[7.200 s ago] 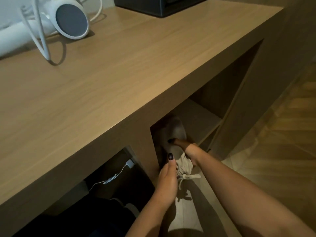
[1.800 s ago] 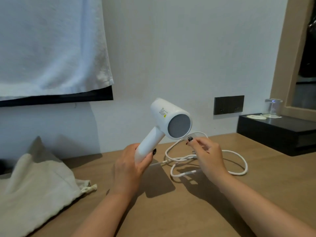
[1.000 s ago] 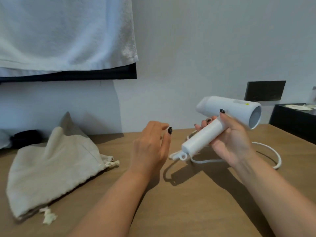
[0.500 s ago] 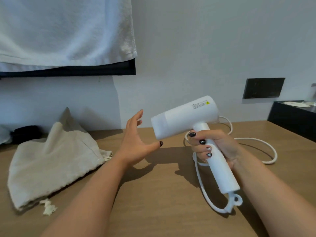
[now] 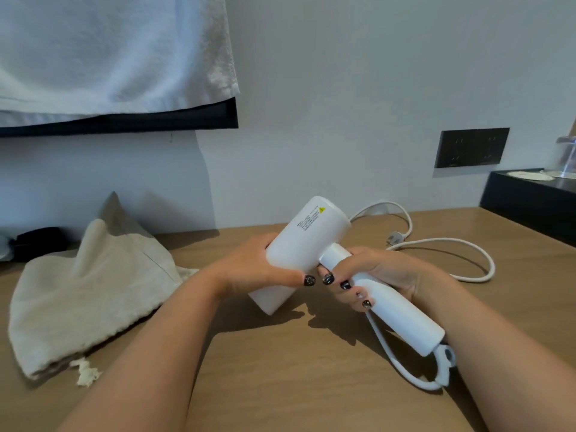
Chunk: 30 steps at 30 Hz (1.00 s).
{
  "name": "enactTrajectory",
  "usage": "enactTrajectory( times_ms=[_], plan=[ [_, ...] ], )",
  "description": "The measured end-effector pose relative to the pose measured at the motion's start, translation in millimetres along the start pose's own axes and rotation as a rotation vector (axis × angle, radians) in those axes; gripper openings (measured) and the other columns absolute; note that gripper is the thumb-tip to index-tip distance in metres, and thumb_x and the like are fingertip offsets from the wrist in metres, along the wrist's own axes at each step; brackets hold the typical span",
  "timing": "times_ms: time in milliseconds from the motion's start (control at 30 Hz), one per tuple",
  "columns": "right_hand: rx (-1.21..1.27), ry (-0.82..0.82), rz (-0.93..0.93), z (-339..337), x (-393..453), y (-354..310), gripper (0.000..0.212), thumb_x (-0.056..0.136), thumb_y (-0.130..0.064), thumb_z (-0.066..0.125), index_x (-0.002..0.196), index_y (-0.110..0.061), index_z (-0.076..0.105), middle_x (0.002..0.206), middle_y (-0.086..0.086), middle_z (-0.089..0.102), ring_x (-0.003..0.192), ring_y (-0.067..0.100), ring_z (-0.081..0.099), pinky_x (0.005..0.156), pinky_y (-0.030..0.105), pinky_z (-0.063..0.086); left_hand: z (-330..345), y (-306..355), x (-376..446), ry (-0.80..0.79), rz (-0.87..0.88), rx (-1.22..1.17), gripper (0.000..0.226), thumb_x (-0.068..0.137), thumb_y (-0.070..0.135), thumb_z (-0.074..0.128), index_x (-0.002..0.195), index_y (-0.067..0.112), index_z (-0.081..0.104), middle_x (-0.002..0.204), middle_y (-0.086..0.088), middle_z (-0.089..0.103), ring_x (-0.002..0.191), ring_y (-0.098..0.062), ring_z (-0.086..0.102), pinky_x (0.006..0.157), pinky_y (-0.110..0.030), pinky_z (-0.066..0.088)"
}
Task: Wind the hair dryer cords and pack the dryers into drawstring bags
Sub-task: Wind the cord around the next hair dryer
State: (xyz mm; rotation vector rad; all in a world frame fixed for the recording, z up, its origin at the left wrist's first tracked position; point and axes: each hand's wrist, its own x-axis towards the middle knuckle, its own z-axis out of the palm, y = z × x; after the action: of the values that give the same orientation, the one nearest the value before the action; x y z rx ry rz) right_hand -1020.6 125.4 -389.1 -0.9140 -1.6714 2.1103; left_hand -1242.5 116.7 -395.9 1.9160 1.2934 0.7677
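Note:
I hold a white hair dryer point(image 5: 307, 241) above the wooden desk point(image 5: 296, 369). My left hand point(image 5: 258, 269) grips its barrel from the left, thumb underneath. My right hand point(image 5: 371, 275) is curled round the upper part of the handle, which points down to the right. The white cord point(image 5: 461, 257) leaves the handle's end, loops under my right forearm and trails over the desk to a plug point(image 5: 397, 237) near the wall. A beige drawstring bag point(image 5: 93, 291) lies slumped at the left, its frayed string end point(image 5: 85, 374) toward me.
A white towel point(image 5: 109, 51) hangs on a dark rail at the upper left. A black wall socket point(image 5: 472, 147) is at the right, beside a black box point(image 5: 530, 201) with a glass point(image 5: 565, 157) on it. A dark object point(image 5: 37, 244) lies behind the bag.
My left hand, open in the air half a second ago, now grips the dryer's barrel. The barrel has tipped downward to the left. My right hand keeps its hold on the handle.

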Motion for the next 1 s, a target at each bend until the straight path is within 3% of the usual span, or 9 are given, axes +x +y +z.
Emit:
enactTrajectory(
  times_ms=[67,167,233,367,567,667,800,900,1000],
  plan=[
    [-0.027,0.009,-0.005,-1,0,0,0.016,0.078,-0.009,0.058,0.093,-0.007,0.052,0.061,0.005,0.053,0.045,0.010,0.049,0.045,0.020,0.047,-1,1,0,-0.002,-0.019,-0.033,0.050,0.060,0.033,0.076,0.107,0.029,0.063,0.096,0.007,0.071,0.078,-0.001,0.066,0.065,-0.017,0.048],
    [-0.066,0.060,-0.046,-5,-2,-1,0.045,0.071,-0.017,0.070,0.112,-0.005,0.056,0.075,0.010,0.058,0.052,0.015,0.055,0.050,0.027,0.054,-4,2,0,0.072,-0.051,-0.080,0.043,0.058,0.033,0.074,0.100,0.027,0.064,0.085,0.011,0.071,0.070,0.000,0.065,0.061,-0.017,0.048],
    [-0.165,0.186,-0.064,-5,-2,-1,0.056,0.071,-0.020,0.075,0.120,-0.003,0.052,0.079,0.011,0.062,0.056,0.019,0.059,0.054,0.031,0.056,-7,-2,0,0.162,-0.099,-0.100,0.050,0.053,0.038,0.077,0.100,0.025,0.065,0.085,0.009,0.070,0.069,-0.003,0.065,0.062,-0.020,0.048],
    [-0.559,0.502,-0.120,0,1,2,0.031,0.085,-0.030,0.069,0.109,-0.014,0.058,0.083,0.008,0.071,0.063,0.021,0.068,0.064,0.035,0.059,-8,-9,0,0.212,-0.179,-0.103,0.051,0.052,0.038,0.079,0.099,0.022,0.068,0.087,0.003,0.071,0.066,-0.006,0.065,0.060,-0.021,0.048],
    [-0.672,0.572,-0.053,-5,-3,1,0.027,0.081,-0.030,0.072,0.102,-0.019,0.059,0.072,0.004,0.070,0.050,0.014,0.061,0.055,0.027,0.056,-16,-8,-1,0.396,-0.222,-0.162,0.066,0.041,0.045,0.080,0.100,0.021,0.065,0.091,0.000,0.068,0.075,-0.016,0.066,0.058,-0.025,0.048],
    [-0.755,0.708,-0.109,-5,-1,5,0.023,0.078,-0.034,0.074,0.091,-0.022,0.060,0.069,0.005,0.063,0.048,0.014,0.058,0.049,0.026,0.052,-12,-7,-7,0.299,-0.262,-0.327,0.052,0.052,0.037,0.083,0.099,0.019,0.069,0.086,-0.005,0.072,0.070,-0.019,0.066,0.061,-0.030,0.052],
    [-0.800,0.783,-0.205,-6,-2,8,0.021,0.073,-0.035,0.079,0.080,-0.028,0.060,0.076,0.003,0.062,0.046,0.008,0.059,0.044,0.019,0.047,-10,-14,-16,0.062,-0.380,-0.750,0.058,0.061,0.030,0.082,0.111,0.008,0.063,0.087,-0.016,0.068,0.080,-0.033,0.063,0.077,-0.042,0.053],
    [-0.786,0.765,-0.225,-6,-3,9,0.022,0.073,-0.033,0.080,0.082,-0.027,0.061,0.074,0.002,0.062,0.041,0.003,0.055,0.043,0.016,0.043,-10,-20,-17,-0.025,-0.290,-0.798,0.068,0.058,0.033,0.079,0.115,0.001,0.060,0.092,-0.020,0.067,0.079,-0.033,0.065,0.075,-0.040,0.056],
    [-0.734,0.732,-0.188,-8,-4,9,0.026,0.072,-0.032,0.080,0.091,-0.020,0.066,0.070,0.006,0.066,0.044,0.009,0.055,0.044,0.021,0.045,-3,-23,-16,0.051,-0.264,-0.765,0.070,0.057,0.039,0.079,0.112,0.000,0.061,0.086,-0.019,0.066,0.073,-0.032,0.063,0.071,-0.040,0.056]
  ],
)
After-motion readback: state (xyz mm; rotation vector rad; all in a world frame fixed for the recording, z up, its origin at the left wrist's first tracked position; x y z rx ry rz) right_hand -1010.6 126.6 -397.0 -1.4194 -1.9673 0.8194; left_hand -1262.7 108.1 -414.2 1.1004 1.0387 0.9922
